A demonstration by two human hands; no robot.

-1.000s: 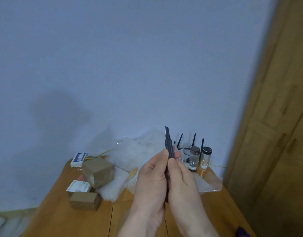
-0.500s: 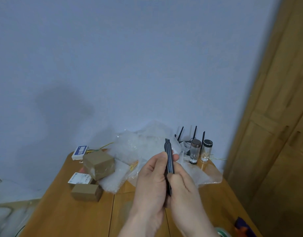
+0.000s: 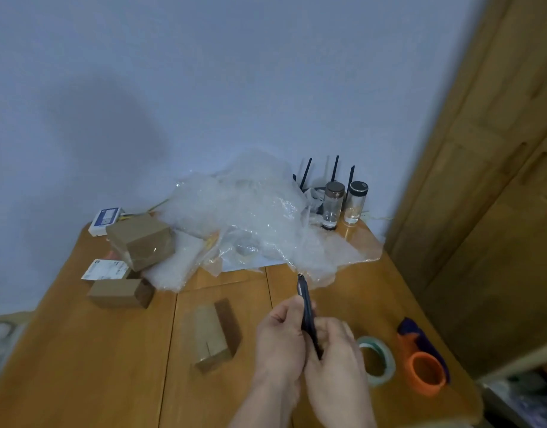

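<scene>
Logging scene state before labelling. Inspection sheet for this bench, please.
Surface: wooden table, panel seams showing.
Job's things: knife, tip pointing up and away, blade state unclear; small box lying left of the hands.
Clutter: bubble wrap heaped at the back; brown boxes and white boxes at left; two bottles; tape roll; orange dispenser.
Hands: left hand and right hand both grip the knife.
Cables: thin yellow wire at the back edge.
Surroundings: pale wall; wooden door at right; antennas behind the bottles.
</scene>
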